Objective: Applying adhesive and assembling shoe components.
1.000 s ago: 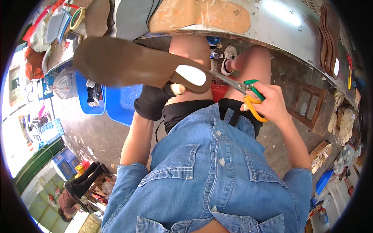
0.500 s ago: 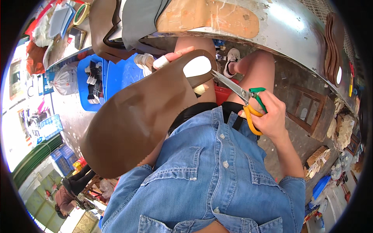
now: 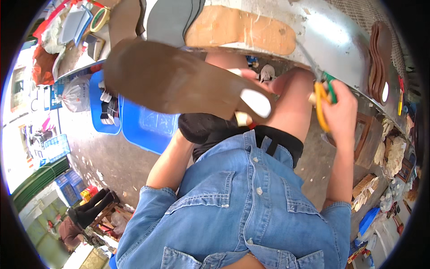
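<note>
Left hand (image 3: 208, 127): partly in black covering, it pinches the brown piece (image 3: 179, 78) between thumb and fingers, close to the right end.
Right hand (image 3: 340, 106): curled around the handles of the scissors (image 3: 318, 75), whose blades point far and left.
Brown piece: raised at left of the scissors, apart from them; white oval (image 3: 256, 103) on its right end.
Bench (image 3: 329, 38): on the far side, with tan board (image 3: 242, 29).

A workshop; the scuffed metal table (image 3: 345, 56) carries grey cut pieces (image 3: 170, 22), a worn tan board (image 3: 242, 29) and, toward its right end, stacked brown pieces (image 3: 377, 58); blue bins (image 3: 152, 123) stand before its left part.
</note>
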Motion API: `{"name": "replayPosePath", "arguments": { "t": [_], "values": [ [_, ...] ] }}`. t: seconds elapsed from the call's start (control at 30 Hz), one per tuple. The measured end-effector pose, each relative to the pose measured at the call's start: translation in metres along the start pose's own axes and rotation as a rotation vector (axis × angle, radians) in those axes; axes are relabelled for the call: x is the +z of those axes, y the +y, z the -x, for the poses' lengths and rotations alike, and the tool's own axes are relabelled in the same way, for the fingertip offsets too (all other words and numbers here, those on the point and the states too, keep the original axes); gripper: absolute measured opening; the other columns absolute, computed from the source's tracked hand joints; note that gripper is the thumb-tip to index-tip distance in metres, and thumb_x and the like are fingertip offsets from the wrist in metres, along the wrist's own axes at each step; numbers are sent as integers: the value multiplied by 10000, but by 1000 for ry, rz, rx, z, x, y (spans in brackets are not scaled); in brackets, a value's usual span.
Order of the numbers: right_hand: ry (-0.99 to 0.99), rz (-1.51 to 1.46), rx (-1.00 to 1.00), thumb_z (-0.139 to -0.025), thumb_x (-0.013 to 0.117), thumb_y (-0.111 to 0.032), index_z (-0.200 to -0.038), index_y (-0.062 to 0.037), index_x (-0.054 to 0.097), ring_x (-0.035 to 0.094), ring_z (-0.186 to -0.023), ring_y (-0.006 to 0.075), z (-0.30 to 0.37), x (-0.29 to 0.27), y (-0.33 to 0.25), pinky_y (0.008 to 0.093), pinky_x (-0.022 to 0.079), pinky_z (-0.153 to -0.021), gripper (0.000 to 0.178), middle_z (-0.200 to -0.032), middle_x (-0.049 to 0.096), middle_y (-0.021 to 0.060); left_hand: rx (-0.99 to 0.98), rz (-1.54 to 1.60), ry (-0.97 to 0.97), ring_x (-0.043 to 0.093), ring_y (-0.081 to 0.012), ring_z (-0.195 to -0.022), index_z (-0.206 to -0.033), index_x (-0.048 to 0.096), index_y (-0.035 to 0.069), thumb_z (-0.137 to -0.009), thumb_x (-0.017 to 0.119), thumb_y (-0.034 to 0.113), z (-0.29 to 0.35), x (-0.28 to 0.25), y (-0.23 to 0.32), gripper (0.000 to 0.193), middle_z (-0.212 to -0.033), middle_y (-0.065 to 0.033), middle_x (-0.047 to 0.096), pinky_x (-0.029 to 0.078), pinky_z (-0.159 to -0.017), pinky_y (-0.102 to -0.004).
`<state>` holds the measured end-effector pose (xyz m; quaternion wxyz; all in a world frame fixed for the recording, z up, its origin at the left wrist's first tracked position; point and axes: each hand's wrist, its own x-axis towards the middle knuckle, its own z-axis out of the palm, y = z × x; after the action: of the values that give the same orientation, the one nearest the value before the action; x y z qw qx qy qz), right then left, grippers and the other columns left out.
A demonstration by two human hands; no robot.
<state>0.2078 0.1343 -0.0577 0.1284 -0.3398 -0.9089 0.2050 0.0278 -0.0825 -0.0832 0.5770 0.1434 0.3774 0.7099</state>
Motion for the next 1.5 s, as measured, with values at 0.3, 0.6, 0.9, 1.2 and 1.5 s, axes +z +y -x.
{"name": "replayPosePath", "arguments": {
  "t": [0.3,0.6,0.9,1.2,1.5],
  "values": [
    [-265,-805,46,-812,685,-169,-1097,-8,600,592,-833,100,-56,-5,-26,254,472,-730,339,-977,629,55,-228,152,-377,504,-252,-1196,-1369,333,-43,-877,606,323,-29,35,3,672,-1333,-169,473,411,-1006,-360],
    [-216,-1232,123,-812,699,-76,-985,1,595,593,-698,50,-57,16,-57,201,487,-612,216,-791,644,25,20,-211,-216,531,-183,-1109,-1272,462,9,-760,728,143,-40,24,36,592,-1216,-105,553,464,-890,-313],
    [-107,-914,-9,-810,698,-97,-945,-9,572,557,-710,51,-71,10,-64,208,465,-630,205,-837,607,-10,156,-473,163,562,-84,-900,-1116,600,-4,-861,649,152,-48,35,39,303,-1015,-30,637,467,-779,-254],
    [-335,-1150,-33,-815,658,-58,-1045,-15,575,583,-850,65,-61,6,-62,223,471,-806,249,-927,632,5,136,-402,298,530,-56,-798,-1099,601,-20,-917,592,244,-51,38,50,321,-905,0,619,448,-693,-234],
    [5,-1042,-161,-770,754,-182,-1051,11,552,584,-767,80,-86,2,-68,231,494,-648,397,-915,617,38,42,-698,294,511,-62,-724,-1071,612,-21,-891,617,234,-55,28,37,312,-835,-1,611,416,-625,-239]
  ]
}}
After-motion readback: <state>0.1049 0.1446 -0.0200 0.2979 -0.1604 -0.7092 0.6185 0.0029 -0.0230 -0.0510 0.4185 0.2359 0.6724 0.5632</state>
